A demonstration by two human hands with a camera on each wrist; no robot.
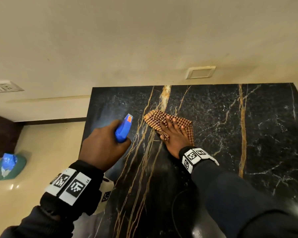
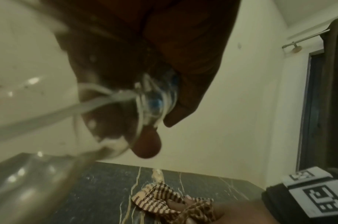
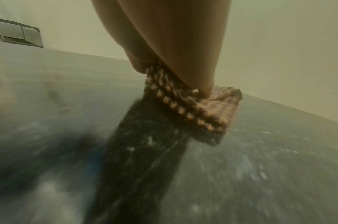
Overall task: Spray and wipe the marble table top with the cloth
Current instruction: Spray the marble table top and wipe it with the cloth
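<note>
Wiping is underway: the checked cloth (image 1: 169, 125) is pressed flat under the right hand (image 1: 175, 136) near the 12 o'clock edge of the marble table top (image 1: 265, 134), while the spray bottle (image 1: 123, 128) is gripped by the left hand (image 1: 101, 145) at 9 o'clock. Streaks could probably be left if the bunched cloth gets dragged, and the wall (image 1: 144, 40) could be misted by overspray.

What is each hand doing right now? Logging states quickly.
Left hand: grips the blue plastic spray bottle.
Right hand: open, pressing flat on the brown checked cloth.
</note>
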